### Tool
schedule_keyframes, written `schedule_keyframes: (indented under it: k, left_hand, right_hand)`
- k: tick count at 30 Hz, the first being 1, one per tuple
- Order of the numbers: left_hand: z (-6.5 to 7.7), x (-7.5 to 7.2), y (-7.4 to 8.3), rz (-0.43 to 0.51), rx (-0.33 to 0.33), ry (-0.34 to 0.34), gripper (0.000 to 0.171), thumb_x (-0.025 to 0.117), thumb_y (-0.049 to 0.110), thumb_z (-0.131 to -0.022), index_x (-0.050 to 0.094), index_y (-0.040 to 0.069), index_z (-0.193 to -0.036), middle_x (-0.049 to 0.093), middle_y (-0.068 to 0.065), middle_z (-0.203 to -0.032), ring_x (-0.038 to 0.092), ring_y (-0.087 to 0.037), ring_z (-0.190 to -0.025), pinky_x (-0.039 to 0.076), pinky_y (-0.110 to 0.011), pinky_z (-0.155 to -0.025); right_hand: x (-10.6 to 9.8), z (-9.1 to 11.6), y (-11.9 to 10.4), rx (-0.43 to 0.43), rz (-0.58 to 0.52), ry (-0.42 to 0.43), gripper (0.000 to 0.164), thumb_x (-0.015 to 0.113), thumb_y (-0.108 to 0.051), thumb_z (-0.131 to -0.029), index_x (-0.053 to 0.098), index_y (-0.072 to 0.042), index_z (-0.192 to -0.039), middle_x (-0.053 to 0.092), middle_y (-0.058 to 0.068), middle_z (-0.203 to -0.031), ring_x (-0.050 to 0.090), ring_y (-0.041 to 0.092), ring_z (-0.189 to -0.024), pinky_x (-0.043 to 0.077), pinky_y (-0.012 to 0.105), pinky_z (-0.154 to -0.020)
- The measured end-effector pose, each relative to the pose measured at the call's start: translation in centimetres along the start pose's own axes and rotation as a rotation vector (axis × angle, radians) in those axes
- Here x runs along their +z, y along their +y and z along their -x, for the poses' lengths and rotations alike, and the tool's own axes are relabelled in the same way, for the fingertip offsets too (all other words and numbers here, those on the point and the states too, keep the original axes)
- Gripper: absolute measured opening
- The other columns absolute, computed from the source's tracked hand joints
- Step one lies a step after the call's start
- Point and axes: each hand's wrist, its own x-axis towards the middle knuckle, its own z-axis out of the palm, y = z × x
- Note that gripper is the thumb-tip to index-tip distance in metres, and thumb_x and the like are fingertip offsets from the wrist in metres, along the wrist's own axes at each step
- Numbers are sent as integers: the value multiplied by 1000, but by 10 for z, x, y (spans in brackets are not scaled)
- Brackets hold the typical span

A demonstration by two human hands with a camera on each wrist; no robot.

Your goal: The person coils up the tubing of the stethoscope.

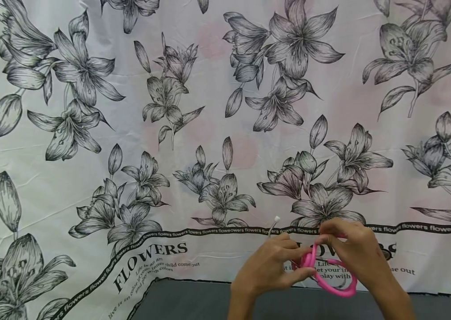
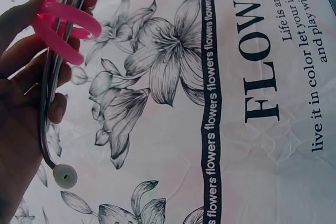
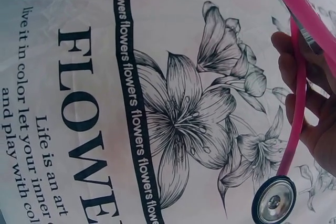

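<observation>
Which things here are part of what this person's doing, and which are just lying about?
Part of it:
pink stethoscope, its tubing looped around metal ear tubes
left hand and right hand, both holding it

Just there:
flowered cloth, spread underneath
dark gray surface, past the cloth's edge

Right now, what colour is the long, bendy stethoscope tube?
The long, bendy stethoscope tube is bright pink; the right wrist view shows it best.

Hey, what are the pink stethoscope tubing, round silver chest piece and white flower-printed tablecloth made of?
Pink stethoscope tubing: probably rubber or PVC, smooth and satiny, bending in curves. Round silver chest piece: likely polished metal, with bright reflections. White flower-printed tablecloth: perhaps plastic-coated, given its soft sheen and creases.
</observation>
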Motion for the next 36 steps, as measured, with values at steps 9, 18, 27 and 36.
schedule_keyframes:
  k: [9,18,27,36]
  left_hand:
    - [-1,1,2,30,5,-9,36,75,38,-96,78,15,-124,63,6,-94,46,-4,-85,28,-4,-77]
    - [0,3,8,17,-36,-18,44,70,42,-99,69,19,-137,58,6,-96,40,-3,-86,25,-1,-72]
    - [1,5,6,45,-69,-104,45,45,23,-105,60,23,-147,48,5,-100,36,-3,-89,29,-6,-75]
    - [-2,5,4,86,42,-129,52,61,24,-106,49,13,-156,55,3,-102,43,-7,-97,29,-8,-87]
  right_hand:
    - [-4,1,9,16,-45,-3,37,91,3,-63,74,-18,-88,77,-5,-82,69,-6,-82,50,4,-73]
    - [-9,5,16,35,-196,21,25,87,2,-74,75,-13,-89,75,-1,-82,62,-25,-90,51,2,-80]
    - [-10,6,20,51,-208,22,14,86,-9,-81,75,-12,-89,77,0,-79,63,-24,-90,50,2,-84]
    - [-15,7,22,95,-231,35,37,84,16,-70,76,-12,-91,73,-22,-88,65,-21,-89,49,1,-84]
